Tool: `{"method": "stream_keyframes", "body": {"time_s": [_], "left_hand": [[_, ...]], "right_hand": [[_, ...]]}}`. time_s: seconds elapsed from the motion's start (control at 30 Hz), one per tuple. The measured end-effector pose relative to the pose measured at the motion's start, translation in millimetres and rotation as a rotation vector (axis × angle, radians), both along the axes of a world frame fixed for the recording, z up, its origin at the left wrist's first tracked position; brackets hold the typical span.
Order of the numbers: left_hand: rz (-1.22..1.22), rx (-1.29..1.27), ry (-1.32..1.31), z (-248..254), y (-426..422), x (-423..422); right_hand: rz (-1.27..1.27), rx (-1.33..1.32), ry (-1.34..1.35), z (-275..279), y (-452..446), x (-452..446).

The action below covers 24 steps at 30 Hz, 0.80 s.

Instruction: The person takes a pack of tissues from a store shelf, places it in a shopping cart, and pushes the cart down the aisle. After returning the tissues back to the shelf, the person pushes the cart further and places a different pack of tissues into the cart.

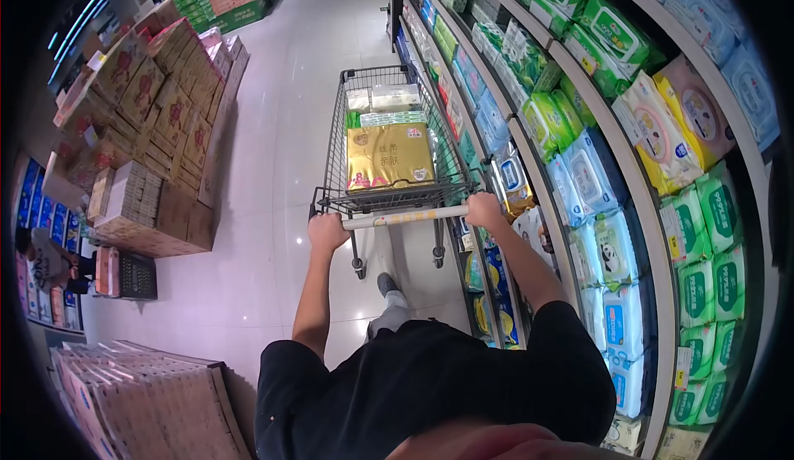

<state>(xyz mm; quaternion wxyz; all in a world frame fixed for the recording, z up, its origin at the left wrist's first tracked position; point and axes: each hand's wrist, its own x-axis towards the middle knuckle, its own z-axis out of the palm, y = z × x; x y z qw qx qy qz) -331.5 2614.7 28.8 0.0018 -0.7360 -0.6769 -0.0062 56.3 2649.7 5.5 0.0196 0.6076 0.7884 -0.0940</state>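
Both my hands grip the pale handle bar [389, 219] of a shopping cart [337, 142]. My left hand [328, 231] is wrapped round the bar's left end. At the right end, my right hand [485, 211] is closed round it too, near the shelf side. A large gold package [389, 156] with printed characters lies in the wire basket. Behind it are green-and-white packs [394, 119] and a whitish pack [395, 95] at the far end. Neither hand touches the goods.
Shelves of wet-wipe packs [592, 177] run close along the right. Stacked cartons [157, 104] stand on the left, with a dark crate [128, 274] and a seated person [45, 262] beyond. More boxes [149, 398] sit at lower left. A tiled aisle [281, 71] stretches ahead.
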Motion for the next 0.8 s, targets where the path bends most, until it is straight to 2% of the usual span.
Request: {"method": "stream_keyframes", "body": {"time_s": [0.17,0.33,0.57,0.8], "left_hand": [[-0.009,-0.022,-0.025,-10,53,-17],[-0.028,-0.011,-0.053,-14,100,-26],[-0.073,0.026,-0.049,-21,159,-39],[-0.049,-0.032,-0.036,-12,220,-43]], "right_hand": [[-0.001,0.049,0.016,-19,49,-5],[-0.038,0.0,-0.052,6,84,-24],[-0.047,-0.052,-0.041,3,142,-31],[-0.033,-0.012,-0.051,-19,209,-33]]}}
